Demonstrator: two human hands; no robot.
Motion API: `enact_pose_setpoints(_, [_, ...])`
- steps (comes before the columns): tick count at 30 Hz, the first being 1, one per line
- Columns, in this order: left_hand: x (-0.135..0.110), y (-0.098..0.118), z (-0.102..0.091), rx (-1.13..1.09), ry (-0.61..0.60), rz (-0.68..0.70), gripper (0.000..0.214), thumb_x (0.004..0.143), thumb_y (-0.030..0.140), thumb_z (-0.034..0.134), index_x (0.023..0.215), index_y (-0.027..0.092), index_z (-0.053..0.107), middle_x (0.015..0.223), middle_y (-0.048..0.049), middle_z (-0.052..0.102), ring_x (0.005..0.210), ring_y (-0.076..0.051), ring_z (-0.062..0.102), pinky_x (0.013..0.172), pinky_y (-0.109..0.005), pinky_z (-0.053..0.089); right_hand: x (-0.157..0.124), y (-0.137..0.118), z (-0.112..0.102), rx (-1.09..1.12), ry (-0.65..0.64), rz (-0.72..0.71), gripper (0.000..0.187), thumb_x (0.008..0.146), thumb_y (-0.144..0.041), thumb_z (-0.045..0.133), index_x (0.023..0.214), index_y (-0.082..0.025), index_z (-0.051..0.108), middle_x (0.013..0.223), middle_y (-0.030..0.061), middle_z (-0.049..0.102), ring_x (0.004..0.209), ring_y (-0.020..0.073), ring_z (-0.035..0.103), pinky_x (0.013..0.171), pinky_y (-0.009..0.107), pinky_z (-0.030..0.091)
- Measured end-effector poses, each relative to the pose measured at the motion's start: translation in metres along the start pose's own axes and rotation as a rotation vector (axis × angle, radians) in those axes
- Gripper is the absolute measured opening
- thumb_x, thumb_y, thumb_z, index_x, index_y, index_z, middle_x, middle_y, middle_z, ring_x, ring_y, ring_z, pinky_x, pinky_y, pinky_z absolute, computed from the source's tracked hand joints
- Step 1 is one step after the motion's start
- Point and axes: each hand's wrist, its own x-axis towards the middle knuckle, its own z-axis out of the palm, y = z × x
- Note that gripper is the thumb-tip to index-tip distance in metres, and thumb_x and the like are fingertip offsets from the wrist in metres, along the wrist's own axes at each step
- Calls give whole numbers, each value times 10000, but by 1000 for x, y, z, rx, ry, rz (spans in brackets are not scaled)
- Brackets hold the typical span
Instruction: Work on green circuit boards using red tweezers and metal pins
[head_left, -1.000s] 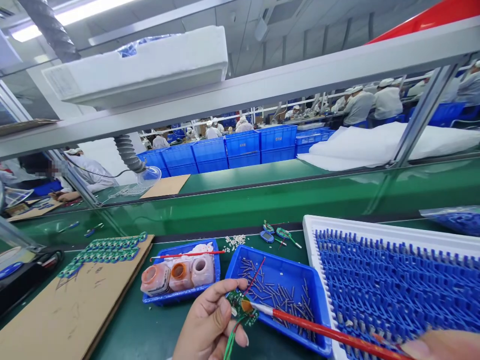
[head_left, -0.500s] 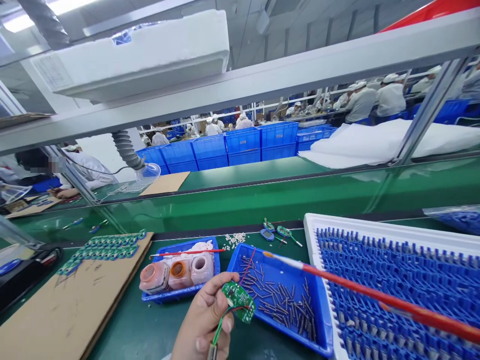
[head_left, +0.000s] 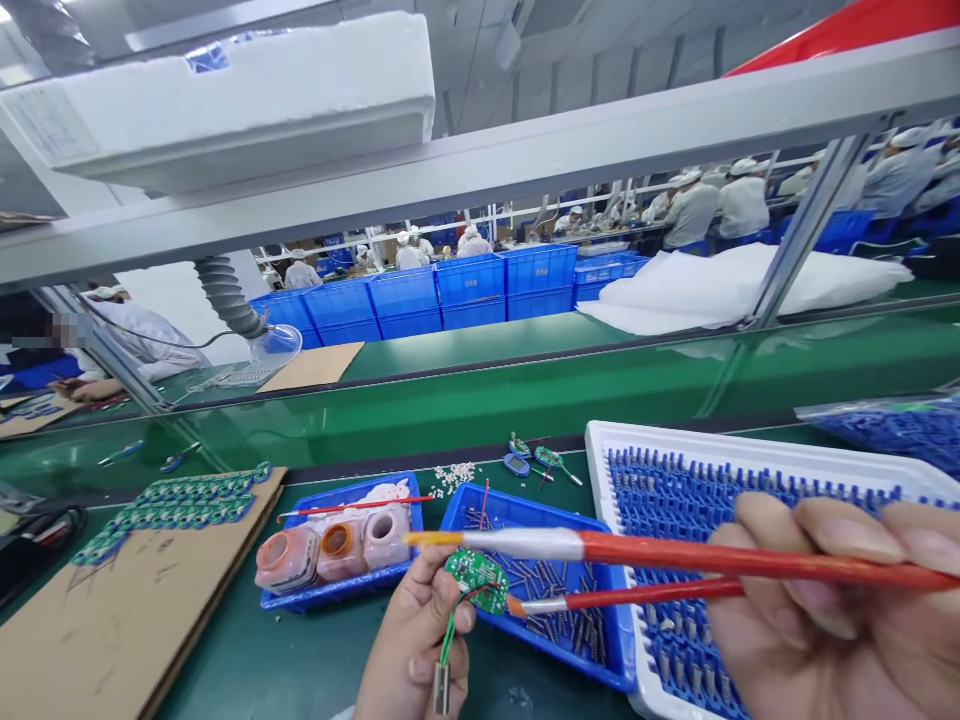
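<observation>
My left hand [head_left: 412,650] pinches a small round green circuit board [head_left: 475,580] with red and green wires and a small metal cylinder hanging below it. My right hand [head_left: 832,610], close to the camera at lower right, grips two red-handled brushes [head_left: 675,565]. The upper brush's tip reaches left over the board. The lower brush's orange tip touches the board's right edge. Beneath them sits a blue tray of small metal springs [head_left: 555,610].
A blue tray with three small paste pots and another brush [head_left: 337,545] stands left of the spring tray. A white-rimmed blue rack [head_left: 675,480] fills the right. Cardboard with rows of green boards [head_left: 172,500] lies left. Other workers sit beyond the green conveyor [head_left: 525,400].
My right hand has come up into view close to the camera, now holding two brushes instead of one seen. The lower brush tip has returned to the board, which sits slightly lower left.
</observation>
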Motion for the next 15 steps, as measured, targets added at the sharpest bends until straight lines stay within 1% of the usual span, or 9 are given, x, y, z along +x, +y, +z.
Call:
enact_pose_setpoints(2, [-1, 0, 3, 22, 15, -15, 220, 576, 226, 840, 772, 265, 748, 508, 6, 643, 254, 52, 386, 278, 5, 258, 2, -1, 10, 39, 3, 26, 464, 712, -534, 787, 692, -242, 427, 642, -3, 451, 437, 130, 328, 310, 204, 299])
enact_pose_setpoints(5, [-5, 2, 13, 44, 70, 3, 265, 535, 234, 859, 777, 253, 753, 490, 5, 634, 252, 66, 363, 292, 9, 252, 4, 1, 14, 77, -43, 23, 430, 733, -500, 787, 695, -230, 455, 647, -22, 490, 437, 103, 359, 372, 162, 390])
enact_pose_setpoints(7, [-7, 3, 18, 49, 103, 17, 286, 497, 227, 876, 758, 251, 759, 475, -4, 629, 254, 71, 351, 299, 9, 242, 5, 3, 16, 132, -36, 17, 393, 735, -431, 817, 709, -223, 485, 682, -28, 521, 456, 89, 381, 406, 136, 412])
enact_pose_setpoints(9, [-7, 3, 20, 59, 123, 13, 312, 464, 229, 887, 748, 261, 763, 458, -8, 623, 256, 69, 349, 298, 6, 233, 5, 4, 19, 173, 0, -4, 382, 695, -322, 868, 701, -207, 503, 698, -36, 534, 463, 75, 390, 427, 127, 419])
enact_pose_setpoints(11, [-7, 4, 21, 80, 134, -3, 317, 447, 243, 891, 735, 275, 764, 449, -7, 619, 255, 70, 344, 298, 6, 228, 4, 5, 22, 178, 39, -32, 400, 631, -254, 902, 673, -196, 508, 687, -44, 537, 456, 68, 385, 422, 131, 405])
enact_pose_setpoints(12, [-6, 4, 21, 90, 135, -13, 312, 441, 254, 891, 725, 279, 764, 446, -6, 617, 252, 71, 337, 295, 5, 222, 4, 5, 24, 164, 48, -46, 409, 613, -255, 910, 662, -197, 509, 672, -48, 535, 450, 70, 378, 413, 138, 393])
enact_pose_setpoints(15, [-2, 4, 21, 112, 148, -36, 308, 419, 287, 893, 698, 281, 763, 436, -4, 609, 247, 75, 321, 292, 3, 209, 4, 5, 29, 100, 73, -113, 398, 642, -301, 898, 664, -214, 510, 627, -51, 524, 437, 89, 356, 388, 177, 348])
